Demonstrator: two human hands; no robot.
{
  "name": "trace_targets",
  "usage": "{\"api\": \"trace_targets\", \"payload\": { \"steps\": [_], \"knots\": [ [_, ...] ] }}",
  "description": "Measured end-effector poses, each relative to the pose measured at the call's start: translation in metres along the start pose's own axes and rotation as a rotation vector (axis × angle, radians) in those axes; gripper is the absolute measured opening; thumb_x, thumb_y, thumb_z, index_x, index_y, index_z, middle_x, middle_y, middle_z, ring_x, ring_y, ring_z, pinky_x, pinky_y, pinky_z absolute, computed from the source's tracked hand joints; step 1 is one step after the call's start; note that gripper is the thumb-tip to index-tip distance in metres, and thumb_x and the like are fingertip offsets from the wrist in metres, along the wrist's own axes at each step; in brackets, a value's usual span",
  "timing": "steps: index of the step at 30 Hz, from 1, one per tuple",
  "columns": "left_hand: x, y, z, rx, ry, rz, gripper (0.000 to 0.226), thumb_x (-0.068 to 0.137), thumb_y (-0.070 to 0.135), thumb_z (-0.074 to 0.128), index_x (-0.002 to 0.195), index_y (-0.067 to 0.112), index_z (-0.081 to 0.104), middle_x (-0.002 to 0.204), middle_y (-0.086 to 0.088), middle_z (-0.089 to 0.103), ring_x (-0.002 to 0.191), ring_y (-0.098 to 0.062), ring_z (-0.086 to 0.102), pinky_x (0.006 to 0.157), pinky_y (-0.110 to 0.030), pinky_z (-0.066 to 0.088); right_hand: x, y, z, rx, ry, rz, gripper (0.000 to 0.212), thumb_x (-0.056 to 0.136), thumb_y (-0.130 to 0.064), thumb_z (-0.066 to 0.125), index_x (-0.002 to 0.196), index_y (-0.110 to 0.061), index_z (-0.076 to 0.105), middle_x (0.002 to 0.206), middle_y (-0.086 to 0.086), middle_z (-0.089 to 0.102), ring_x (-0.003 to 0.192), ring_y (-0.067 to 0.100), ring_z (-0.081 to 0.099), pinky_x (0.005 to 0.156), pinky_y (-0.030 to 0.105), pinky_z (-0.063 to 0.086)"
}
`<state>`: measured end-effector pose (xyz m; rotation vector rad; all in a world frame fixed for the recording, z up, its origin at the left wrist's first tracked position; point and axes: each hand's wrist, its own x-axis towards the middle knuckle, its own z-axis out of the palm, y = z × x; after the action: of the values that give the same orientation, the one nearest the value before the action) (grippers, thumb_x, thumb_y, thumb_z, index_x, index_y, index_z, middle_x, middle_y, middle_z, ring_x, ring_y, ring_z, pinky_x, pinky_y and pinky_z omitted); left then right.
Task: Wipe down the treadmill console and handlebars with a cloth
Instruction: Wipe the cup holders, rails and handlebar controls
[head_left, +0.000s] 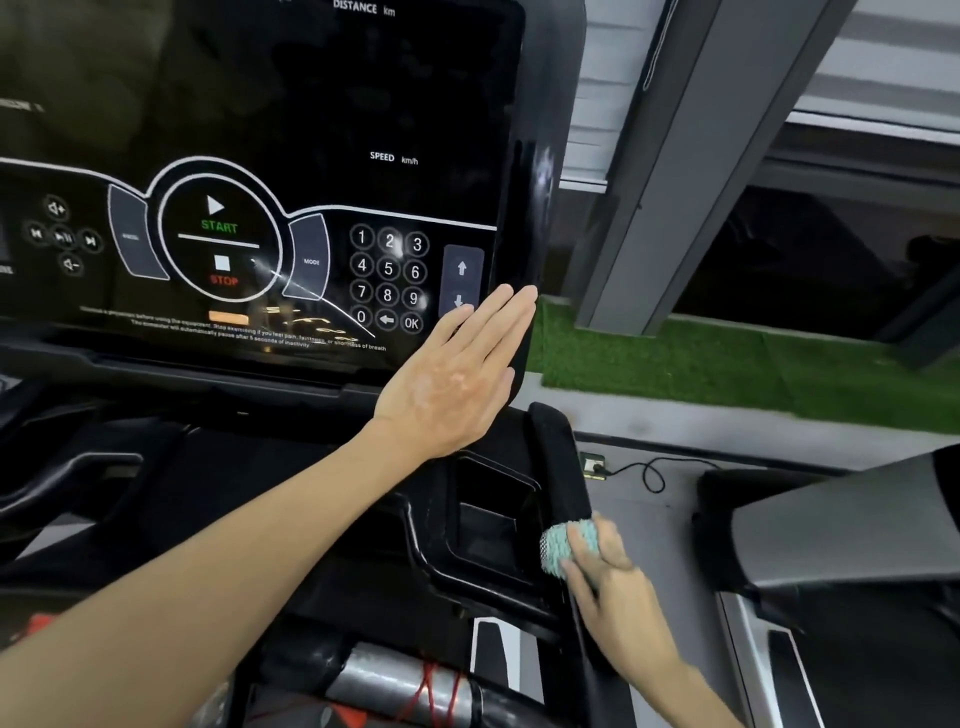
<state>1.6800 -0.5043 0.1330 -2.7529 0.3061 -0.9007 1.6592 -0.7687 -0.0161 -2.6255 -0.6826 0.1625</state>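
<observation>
Left grip (447, 384), fingers straight and together, lies flat on the console (260, 130) at its 4 o'clock corner. Right grip (613, 582), at 5 o'clock on the handlebar (556, 447), curls round the cloth (558, 545). Likely slip: the flat palm pressing the arrow keys (462, 275).

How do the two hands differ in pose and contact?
The left hand lies flat on the glossy black treadmill console; the right hand curls round a fluffy teal cloth. The left hand is raised; the right hand sits lower, at the black handlebar. Both are bare.
</observation>
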Motion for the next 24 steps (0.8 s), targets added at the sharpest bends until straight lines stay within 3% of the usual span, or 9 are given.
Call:
{"api": "trace_targets", "payload": {
  "steps": [4, 7, 10, 15, 20, 24],
  "knots": [
    [0.0, 0.0, 0.001, 0.003, -0.008, 0.002, 0.06, 0.103, 0.026, 0.027, 0.154, 0.0, 0.01, 0.164, -0.01, 0.01, 0.151, -0.024, 0.014, 0.119, -0.041, 0.021, 0.069, -0.012, -0.003, -0.025, -0.013, 0.038, 0.047, 0.101, -0.029, 0.043, 0.145, -0.017, 0.039, 0.151, 0.016, 0.022, 0.11, 0.037, 0.057, 0.087, 0.037, 0.048],
    [0.0, 0.0, 0.001, 0.0, 0.0, -0.002, 0.06, 0.102, 0.026, 0.029, 0.154, 0.001, 0.011, 0.164, -0.009, 0.011, 0.151, -0.023, 0.014, 0.119, -0.04, 0.02, 0.128, -0.017, -0.002, -0.046, -0.035, 0.063, 0.049, 0.101, -0.03, 0.042, 0.147, -0.016, 0.036, 0.15, 0.02, 0.025, 0.132, 0.038, 0.038, 0.097, 0.041, 0.041],
    [0.0, -0.001, -0.001, -0.009, -0.008, -0.007, 0.062, 0.102, 0.026, 0.031, 0.155, 0.002, 0.01, 0.164, -0.008, 0.01, 0.151, -0.022, 0.013, 0.119, -0.04, 0.02, 0.183, -0.019, 0.002, -0.083, -0.128, 0.099, 0.046, 0.101, -0.031, 0.042, 0.142, -0.012, 0.043, 0.144, 0.02, 0.034, 0.133, 0.037, 0.035, 0.101, 0.041, 0.037],
    [0.0, -0.001, -0.002, -0.002, -0.023, -0.003, 0.062, 0.101, 0.026, 0.032, 0.155, 0.003, 0.012, 0.164, -0.007, 0.009, 0.151, -0.021, 0.011, 0.12, -0.039, 0.019, 0.231, -0.016, -0.005, -0.04, -0.317, 0.172, 0.048, 0.101, -0.034, 0.04, 0.146, -0.018, 0.04, 0.154, 0.019, 0.029, 0.139, 0.034, 0.033, 0.113, 0.036, 0.026],
    [0.0, -0.002, -0.002, -0.003, -0.03, -0.005, 0.062, 0.101, 0.026, 0.031, 0.155, 0.002, 0.01, 0.164, -0.008, 0.008, 0.151, -0.021, 0.011, 0.12, -0.039, 0.018, 0.188, -0.022, -0.005, -0.115, -0.168, 0.086, 0.046, 0.102, -0.029, 0.038, 0.146, -0.017, 0.039, 0.155, 0.017, 0.025, 0.138, 0.034, 0.034, 0.107, 0.038, 0.032],
    [-0.001, -0.001, -0.003, -0.013, -0.024, -0.003, 0.062, 0.101, 0.025, 0.032, 0.154, 0.002, 0.011, 0.164, -0.008, 0.009, 0.151, -0.022, 0.012, 0.12, -0.04, 0.021, 0.111, -0.027, -0.004, -0.021, 0.012, -0.005, 0.046, 0.099, -0.021, 0.041, 0.145, -0.019, 0.036, 0.154, 0.014, 0.023, 0.12, 0.04, 0.051, 0.087, 0.041, 0.047]
  ]
}}
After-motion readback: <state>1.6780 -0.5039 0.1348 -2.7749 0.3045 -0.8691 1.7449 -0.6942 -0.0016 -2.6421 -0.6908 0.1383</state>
